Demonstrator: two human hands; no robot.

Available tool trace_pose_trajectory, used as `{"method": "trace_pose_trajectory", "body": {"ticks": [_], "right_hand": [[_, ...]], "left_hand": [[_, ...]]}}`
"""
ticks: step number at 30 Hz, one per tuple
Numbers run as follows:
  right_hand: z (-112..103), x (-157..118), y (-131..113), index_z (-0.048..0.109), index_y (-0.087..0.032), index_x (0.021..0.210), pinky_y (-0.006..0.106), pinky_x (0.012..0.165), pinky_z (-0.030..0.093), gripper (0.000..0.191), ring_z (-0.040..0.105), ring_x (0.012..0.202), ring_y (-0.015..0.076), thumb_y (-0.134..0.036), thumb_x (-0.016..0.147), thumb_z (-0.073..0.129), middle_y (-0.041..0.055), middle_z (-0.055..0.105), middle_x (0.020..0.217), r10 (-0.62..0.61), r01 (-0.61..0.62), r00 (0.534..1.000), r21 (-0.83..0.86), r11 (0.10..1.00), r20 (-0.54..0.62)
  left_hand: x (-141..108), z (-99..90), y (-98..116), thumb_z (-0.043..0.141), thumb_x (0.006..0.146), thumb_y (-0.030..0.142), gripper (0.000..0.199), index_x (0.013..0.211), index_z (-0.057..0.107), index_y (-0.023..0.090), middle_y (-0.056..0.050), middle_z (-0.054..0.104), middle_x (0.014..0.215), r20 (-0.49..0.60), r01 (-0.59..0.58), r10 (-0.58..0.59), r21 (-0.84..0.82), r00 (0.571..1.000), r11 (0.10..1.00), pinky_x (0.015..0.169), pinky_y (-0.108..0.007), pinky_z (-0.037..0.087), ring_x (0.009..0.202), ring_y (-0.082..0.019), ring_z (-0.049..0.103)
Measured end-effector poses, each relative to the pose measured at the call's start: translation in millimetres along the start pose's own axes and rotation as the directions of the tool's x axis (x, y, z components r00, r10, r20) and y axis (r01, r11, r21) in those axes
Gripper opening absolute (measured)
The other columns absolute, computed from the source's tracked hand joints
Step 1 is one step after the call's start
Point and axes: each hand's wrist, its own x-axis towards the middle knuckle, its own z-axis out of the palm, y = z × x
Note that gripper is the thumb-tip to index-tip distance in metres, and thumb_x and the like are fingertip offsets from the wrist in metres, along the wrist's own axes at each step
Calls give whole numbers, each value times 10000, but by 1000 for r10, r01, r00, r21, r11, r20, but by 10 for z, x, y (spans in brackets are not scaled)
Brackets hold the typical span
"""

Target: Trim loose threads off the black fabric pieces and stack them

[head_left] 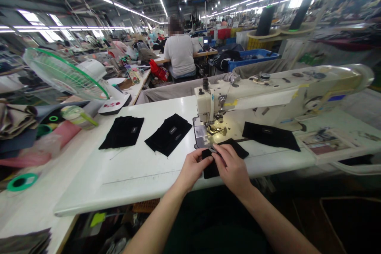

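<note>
Both hands meet at the front of the sewing machine (205,107), just before its needle plate. My left hand (193,164) pinches the edge of a black fabric piece (210,171) between thumb and fingers. Close beside it, my right hand (232,164) is closed on the same piece, its fingertips at a small greyish strip too small to make out. Part of a black panel (238,149) shows behind the right fingers. Left of the machine lie two stacks of black panels with small labels, one nearer (168,135) and one farther (122,133). Another labelled panel (270,135) rests under the machine arm.
A green-rimmed fan (68,73) stands at the left, near a roll of green tape (22,182) and folded cloth. An accessory tray (324,143) sits at the right. Beyond the machine are a seated person (180,53) and a blue crate (253,57).
</note>
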Motion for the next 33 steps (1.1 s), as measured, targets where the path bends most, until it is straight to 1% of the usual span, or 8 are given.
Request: {"method": "trace_pose_trajectory", "body": {"ticks": [5, 10, 16, 20, 27, 30, 33], "right_hand": [[-23, 2, -1, 642, -168, 1262, 314, 827, 602, 312, 695, 941, 207, -198, 983, 506, 116, 681, 1035, -7, 7, 1000, 0, 1000, 16], [-21, -1, -15, 648, -164, 1250, 322, 837, 598, 305, 695, 944, 211, -194, 982, 506, 118, 685, 1030, 4, -4, 1000, -2, 1000, 23], [-3, 5, -16, 641, -165, 1253, 326, 864, 593, 301, 696, 955, 211, -199, 985, 508, 117, 682, 1050, 7, -7, 1000, -14, 1000, 6], [-4, 6, -14, 641, -152, 1248, 307, 836, 595, 297, 695, 951, 205, -196, 985, 510, 117, 680, 1048, -8, 9, 1000, -16, 1000, 10], [16, 3, 12, 641, -130, 1234, 311, 845, 585, 281, 692, 939, 201, -188, 1000, 497, 118, 683, 1024, -37, 37, 999, -61, 997, -4], [6, 6, 20, 647, -141, 1235, 310, 837, 587, 283, 694, 937, 202, -196, 1001, 497, 116, 686, 1027, -38, 37, 999, -77, 996, -10], [1, 1, 23, 647, -150, 1249, 300, 821, 588, 296, 695, 930, 200, -199, 1000, 494, 116, 686, 1030, -40, 40, 999, -94, 995, 0]], "left_hand": [[12, -8, 4, 780, 708, 274, 294, 977, 769, 156, -76, 769, 975, -27, -17, 17, -16, 999, 1000, 878, -341, 493, 912, -232, 674], [21, -19, -4, 788, 712, 279, 317, 1004, 766, 157, -87, 762, 1038, -22, -25, 24, -18, 999, 1000, 917, -351, 487, 962, -239, 670], [16, 3, -5, 786, 712, 288, 293, 973, 768, 155, -75, 770, 969, -19, -16, 16, -21, 1000, 1000, 853, -334, 496, 893, -227, 673], [27, 6, -11, 798, 706, 295, 304, 972, 766, 151, -76, 769, 974, -13, -15, 14, -31, 1000, 999, 852, -328, 491, 892, -222, 669], [18, 3, -9, 817, 676, 297, 318, 954, 768, 151, -69, 767, 939, -7, -8, 7, -56, 1000, 998, 833, -309, 482, 866, -210, 658], [7, -8, -16, 793, 715, 340, 317, 974, 770, 160, -63, 759, 936, -17, 10, -11, -87, 1000, 996, 817, -289, 472, 856, -193, 645], [13, -28, -44, 742, 774, 411, 339, 1005, 770, 165, -52, 739, 865, -44, 58, -63, -97, 997, 994, 739, -266, 458, 761, -159, 611]]}}
